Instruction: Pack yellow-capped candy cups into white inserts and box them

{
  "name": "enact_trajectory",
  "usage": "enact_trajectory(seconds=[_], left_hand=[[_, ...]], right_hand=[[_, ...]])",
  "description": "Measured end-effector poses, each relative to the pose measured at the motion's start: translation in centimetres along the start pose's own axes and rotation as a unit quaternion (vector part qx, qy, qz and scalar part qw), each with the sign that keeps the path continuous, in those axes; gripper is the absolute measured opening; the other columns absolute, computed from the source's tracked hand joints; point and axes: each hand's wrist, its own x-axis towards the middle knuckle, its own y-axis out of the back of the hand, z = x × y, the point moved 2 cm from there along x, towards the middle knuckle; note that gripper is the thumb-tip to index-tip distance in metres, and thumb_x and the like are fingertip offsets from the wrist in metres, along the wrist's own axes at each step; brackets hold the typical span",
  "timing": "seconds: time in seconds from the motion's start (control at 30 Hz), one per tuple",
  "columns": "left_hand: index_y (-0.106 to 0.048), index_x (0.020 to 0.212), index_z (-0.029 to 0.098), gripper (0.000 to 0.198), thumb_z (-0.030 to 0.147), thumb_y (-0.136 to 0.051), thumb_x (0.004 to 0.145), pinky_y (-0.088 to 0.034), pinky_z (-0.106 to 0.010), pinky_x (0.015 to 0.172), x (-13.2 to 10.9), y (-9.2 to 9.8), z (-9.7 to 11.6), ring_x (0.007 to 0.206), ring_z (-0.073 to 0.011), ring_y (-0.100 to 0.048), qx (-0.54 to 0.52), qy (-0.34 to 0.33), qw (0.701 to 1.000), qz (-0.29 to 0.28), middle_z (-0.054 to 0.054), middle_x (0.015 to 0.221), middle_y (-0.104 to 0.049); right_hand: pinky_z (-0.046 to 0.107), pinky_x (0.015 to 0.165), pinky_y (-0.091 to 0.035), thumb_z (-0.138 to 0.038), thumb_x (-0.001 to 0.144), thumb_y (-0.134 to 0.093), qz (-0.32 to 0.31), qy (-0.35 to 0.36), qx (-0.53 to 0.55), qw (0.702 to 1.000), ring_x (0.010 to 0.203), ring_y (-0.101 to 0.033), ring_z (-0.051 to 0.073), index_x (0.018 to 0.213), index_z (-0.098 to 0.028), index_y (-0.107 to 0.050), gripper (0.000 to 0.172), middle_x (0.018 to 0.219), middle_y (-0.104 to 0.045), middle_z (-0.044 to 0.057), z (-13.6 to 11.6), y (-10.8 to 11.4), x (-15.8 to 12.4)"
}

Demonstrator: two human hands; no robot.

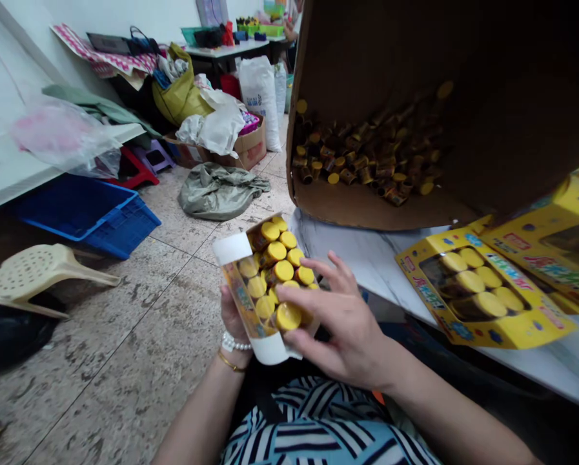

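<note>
Left hand (232, 316) grip grasping box (264, 290); right hand (342, 323) grip pinching yellow-capped bottle (288, 316); labels unreadable.

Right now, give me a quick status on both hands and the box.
Left hand grips open box from below. Right hand presses yellow-capped bottle into it. Filled boxes on table beside.
</note>
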Motion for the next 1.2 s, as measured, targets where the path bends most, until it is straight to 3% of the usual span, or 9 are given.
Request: enact_trajectory(seconds=[0.1, 0.2, 0.33, 0.4, 0.53, 0.67, 0.87, 1.07, 1.2], left_hand=[[-0.066, 0.132, 0.028, 0.060, 0.066, -0.052, 0.089, -0.032, -0.045, 0.122, -0.5, 0.7, 0.0, 0.148, -0.0315, -0.035, -0.031, 0.049, 0.996, -0.066, -0.001, 0.135, -0.068], [-0.059, 0.139, 0.031, 0.059, 0.062, -0.054, 0.090, -0.032, -0.045, 0.122, 0.3, 1.3, 0.1, 0.149, -0.0298, -0.035, -0.056, 0.064, 0.992, -0.098, 0.001, 0.142, -0.064], [-0.063, 0.134, 0.031, 0.054, 0.061, -0.055, 0.090, -0.033, -0.048, 0.120, 2.6, 1.0, 0.5, 0.141, -0.0295, -0.048, -0.059, 0.049, 0.992, -0.097, -0.001, 0.135, -0.069], [-0.067, 0.128, 0.031, 0.051, 0.061, -0.057, 0.089, -0.036, -0.050, 0.118, 3.4, 0.7, 0.7, 0.136, -0.0302, -0.053, -0.039, 0.031, 0.997, -0.064, -0.002, 0.129, -0.072], [-0.071, 0.122, 0.034, 0.050, 0.066, -0.051, 0.090, -0.040, -0.055, 0.115, 3.3, 0.5, 1.1, 0.140, -0.0320, -0.049, -0.006, 0.013, 1.000, 0.014, -0.002, 0.123, -0.074], [-0.071, 0.122, 0.033, 0.050, 0.065, -0.055, 0.088, -0.038, -0.052, 0.117, 1.8, 0.4, 1.8, 0.143, -0.0327, -0.044, 0.009, 0.005, 1.000, 0.013, -0.001, 0.128, -0.073], [-0.073, 0.116, 0.031, 0.048, 0.063, -0.067, 0.081, -0.034, -0.048, 0.119, 0.6, 1.0, 3.0, 0.144, -0.0334, -0.042, 0.023, -0.035, 0.999, 0.008, 0.002, 0.128, -0.073], [-0.065, 0.130, 0.027, 0.058, 0.064, -0.059, 0.087, -0.038, -0.049, 0.117, 0.8, 1.2, 2.5, 0.142, -0.0319, -0.045, 0.043, -0.024, 0.998, 0.029, -0.004, 0.133, -0.069], [-0.071, 0.120, 0.031, 0.047, 0.063, -0.051, 0.093, -0.044, -0.039, 0.112, 0.5, 1.6, 1.8, 0.133, -0.0263, -0.056, 0.030, -0.007, 0.999, 0.027, 0.002, 0.126, -0.073]], right_hand=[[0.071, 0.120, -0.016, -0.042, 0.086, -0.072, -0.064, 0.075, -0.019, 0.995, 0.153, -0.022, 0.038, 0.116, -0.032, -0.071, 0.032, 0.148, -0.056, 0.006, 0.3, 0.9, 0.4], [0.065, 0.117, -0.031, -0.040, 0.089, -0.069, 0.001, 0.064, -0.004, 0.998, 0.149, -0.031, 0.035, 0.101, -0.028, -0.077, 0.019, 0.150, -0.053, 0.009, 3.0, 2.3, 2.6], [0.042, 0.107, -0.047, -0.032, 0.094, -0.059, 0.136, -0.151, -0.048, 0.978, 0.122, -0.062, 0.025, 0.091, -0.022, -0.077, 0.021, 0.121, -0.073, 0.009, 11.2, 3.5, 8.6], [0.038, 0.096, -0.051, -0.031, 0.092, -0.060, 0.115, -0.279, -0.093, 0.949, 0.108, -0.069, 0.025, 0.100, -0.018, -0.076, 0.022, 0.107, -0.076, 0.010, 15.9, 3.2, 11.5], [0.041, 0.097, -0.046, -0.031, 0.089, -0.065, 0.110, -0.366, -0.122, 0.916, 0.114, -0.064, 0.030, 0.114, -0.005, -0.068, 0.037, 0.117, -0.068, 0.023, 22.4, 1.7, 15.1], [0.050, 0.093, -0.047, -0.026, 0.089, -0.067, 0.125, -0.407, -0.141, 0.894, 0.117, -0.061, 0.036, 0.119, -0.008, -0.061, 0.035, 0.123, -0.063, 0.026, 24.4, 1.0, 16.1], [0.039, 0.087, -0.049, -0.036, 0.089, -0.062, 0.130, -0.340, -0.111, 0.925, 0.100, -0.066, 0.027, 0.114, -0.003, -0.063, 0.041, 0.099, -0.070, 0.015, 18.8, 1.8, 14.0], [0.030, 0.075, -0.056, -0.027, 0.087, -0.068, -0.001, -0.039, 0.091, 0.995, 0.084, -0.066, 0.016, 0.105, -0.021, -0.072, 0.019, 0.102, -0.071, 0.005, 4.6, 1.1, 8.8], [0.032, 0.084, -0.057, -0.019, 0.091, -0.061, -0.106, 0.074, 0.064, 0.990, 0.096, -0.066, 0.018, 0.113, -0.020, -0.070, 0.023, 0.107, -0.069, 0.009, 0.6, 0.3, 6.3]])
